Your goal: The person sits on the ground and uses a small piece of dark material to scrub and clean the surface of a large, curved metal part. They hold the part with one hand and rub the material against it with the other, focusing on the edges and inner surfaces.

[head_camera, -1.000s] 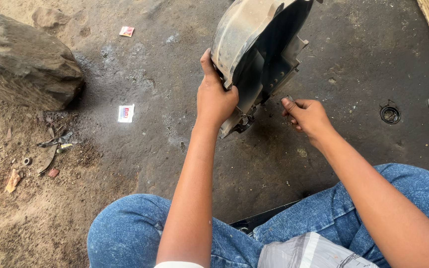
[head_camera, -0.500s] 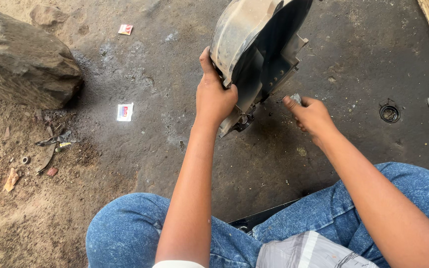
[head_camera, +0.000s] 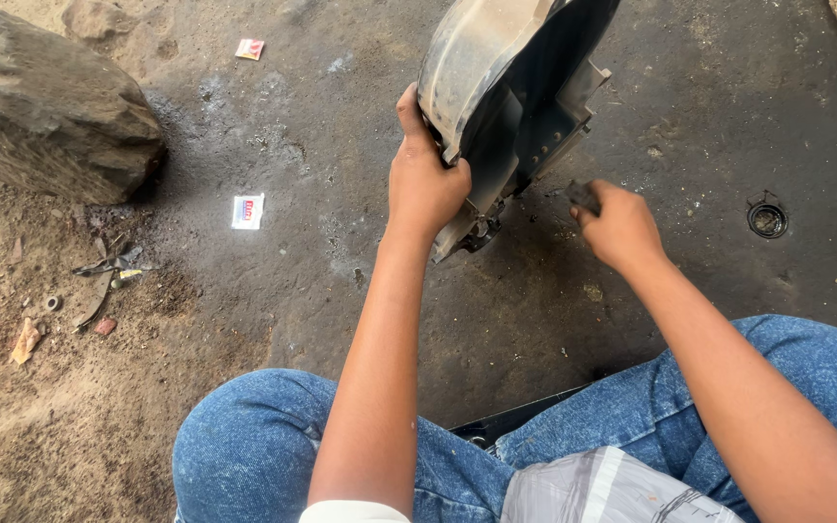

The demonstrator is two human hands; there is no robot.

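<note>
While left hand [head_camera: 425, 184] grips the curved grey fender panel [head_camera: 511, 92] upright off the oily ground [head_camera: 360, 320], right hand [head_camera: 617, 225] is closed on a small dark piece, possibly a bolt. Risks: panel twists from the one-handed hold; piece drops into dirt.

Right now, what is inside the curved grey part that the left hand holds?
Inside the grey part I see dark ribs and a bracket with holes. A small black fitting sits at its lower end. The left hand covers the edge, and the upper inside runs out of view.
</note>
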